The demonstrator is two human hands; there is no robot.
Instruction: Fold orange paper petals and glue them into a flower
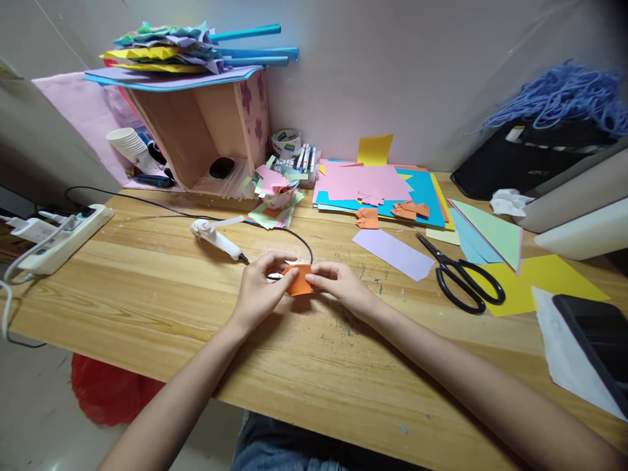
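Observation:
A small piece of orange paper (300, 281) is held up between my two hands, a little above the wooden table (147, 275). My left hand (263, 281) pinches its left edge between thumb and fingers. On the right edge, my right hand (338, 282) grips it the same way, thumb in front. Behind my left hand lies a white glue gun (216, 239) with a black cord. Folded orange paper pieces (367, 218) rest beyond my right hand, by a lilac paper strip (393, 254).
Black-handled scissors (461, 275) lie at right on yellow paper (564, 278), near a phone (593, 333). Stacked coloured sheets (363, 180), a paper-scrap cup (279, 196) and an open box (255, 118) stand along the back. A power strip (69, 239) sits at left.

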